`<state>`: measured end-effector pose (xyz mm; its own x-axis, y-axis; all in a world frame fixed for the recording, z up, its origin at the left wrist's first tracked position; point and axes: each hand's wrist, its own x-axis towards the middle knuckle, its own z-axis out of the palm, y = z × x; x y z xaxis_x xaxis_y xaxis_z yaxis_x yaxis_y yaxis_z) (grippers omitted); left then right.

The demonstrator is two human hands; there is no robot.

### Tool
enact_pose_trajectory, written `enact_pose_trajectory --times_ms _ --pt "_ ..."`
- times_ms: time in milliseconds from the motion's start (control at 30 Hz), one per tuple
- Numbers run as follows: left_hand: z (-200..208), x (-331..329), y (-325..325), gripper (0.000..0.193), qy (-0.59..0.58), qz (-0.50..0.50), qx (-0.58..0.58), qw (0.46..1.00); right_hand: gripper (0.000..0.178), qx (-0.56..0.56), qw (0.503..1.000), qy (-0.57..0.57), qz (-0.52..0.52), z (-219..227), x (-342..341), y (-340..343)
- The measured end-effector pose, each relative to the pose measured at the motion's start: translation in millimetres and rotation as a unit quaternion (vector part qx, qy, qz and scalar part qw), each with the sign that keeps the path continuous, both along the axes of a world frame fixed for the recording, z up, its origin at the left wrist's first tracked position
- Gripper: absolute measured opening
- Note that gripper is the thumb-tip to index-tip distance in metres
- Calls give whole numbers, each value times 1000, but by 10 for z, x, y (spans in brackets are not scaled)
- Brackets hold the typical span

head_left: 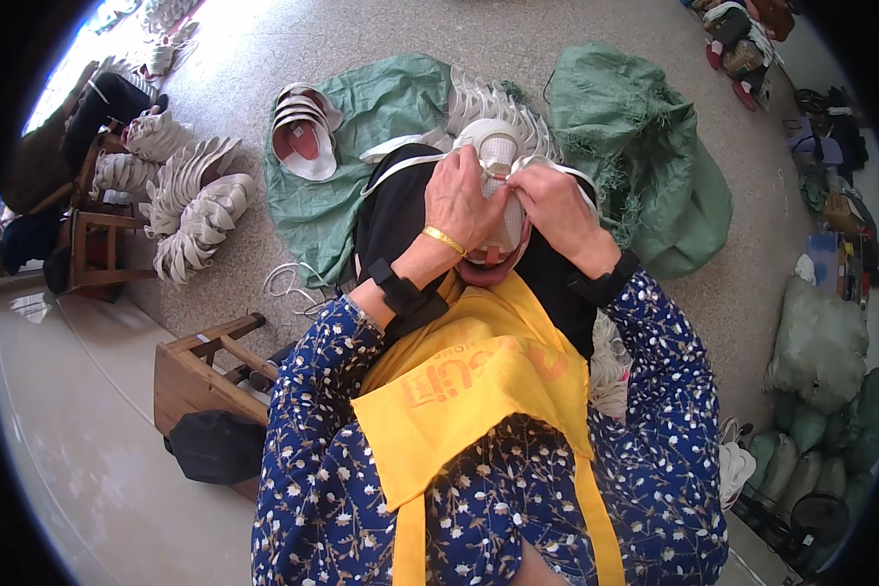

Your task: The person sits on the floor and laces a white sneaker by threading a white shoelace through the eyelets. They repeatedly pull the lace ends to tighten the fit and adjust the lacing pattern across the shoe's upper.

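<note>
Left hand (456,203): back upward, fingers bent at the shoe, thumb toward the right; whether it grips, cannot tell.
Right hand (560,207): angled inward, fingertips close to the left thumb; grip likewise unclear.
White shoe (511,230): on the lap, between both hands.
White lace (398,173): out past the left hand.

We have a shoe (500,146) on our lap (386,220), between our left hand (459,200) and right hand (560,210). Before us, a sheet (391,93) lies on the floor (342,29), a pile (313,162) on it. A bag (635,122) is right of it, a stool (190,386) left of us.
</note>
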<state>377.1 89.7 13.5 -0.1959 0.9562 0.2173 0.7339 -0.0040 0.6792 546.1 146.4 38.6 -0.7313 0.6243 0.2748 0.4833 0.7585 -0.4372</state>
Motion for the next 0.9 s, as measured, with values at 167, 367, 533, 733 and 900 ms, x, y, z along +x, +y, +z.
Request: enact_pose_trajectory --times_ms 167,367,533,733,900 --pt "-112 -141 -13 40 -33 -45 59 997 10 46 999 -6 24 -28 -5 16" --pt "-33 -322 -40 32 -9 -137 61 989 8 82 997 -1 -1 57 -69 -65" --pt "137 -267 -53 33 65 -115 18 991 9 105 994 -1 3 77 -124 -42" --pt "9 -264 -20 28 57 -68 34 995 12 39 998 38 9 164 -203 -143" --pt "27 -282 -48 26 78 -51 16 995 11 -135 984 111 -29 309 -365 -405"
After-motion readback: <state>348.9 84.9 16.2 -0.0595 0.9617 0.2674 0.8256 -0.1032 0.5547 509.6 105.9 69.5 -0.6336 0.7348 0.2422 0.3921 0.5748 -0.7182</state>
